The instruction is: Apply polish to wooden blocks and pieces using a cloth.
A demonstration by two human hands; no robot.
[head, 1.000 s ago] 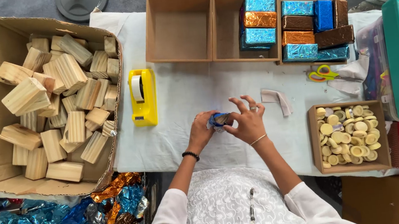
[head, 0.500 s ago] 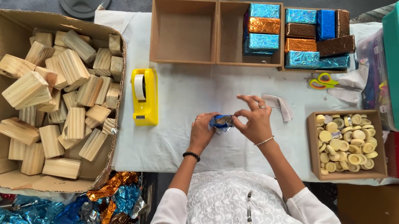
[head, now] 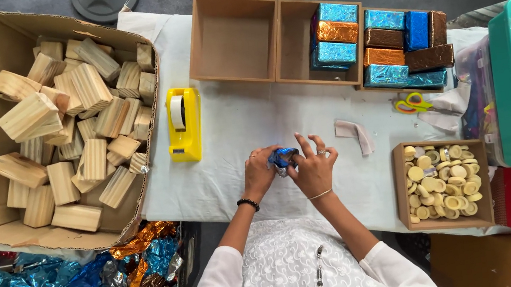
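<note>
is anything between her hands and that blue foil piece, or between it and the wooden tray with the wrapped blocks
Nothing between: both the left hand and the right hand already grip the blue foil piece. Toward the wooden tray of wrapped blocks lies only bare white cloth; the yellow tape dispenser sits off to the left.

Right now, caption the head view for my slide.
Both hands, left and right, hold a small blue foil-wrapped piece over the white table, beside a yellow tape dispenser.

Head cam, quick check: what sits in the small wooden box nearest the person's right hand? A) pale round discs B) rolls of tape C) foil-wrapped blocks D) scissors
A: the small wooden box by the right hand is filled with pale round discs.
</note>
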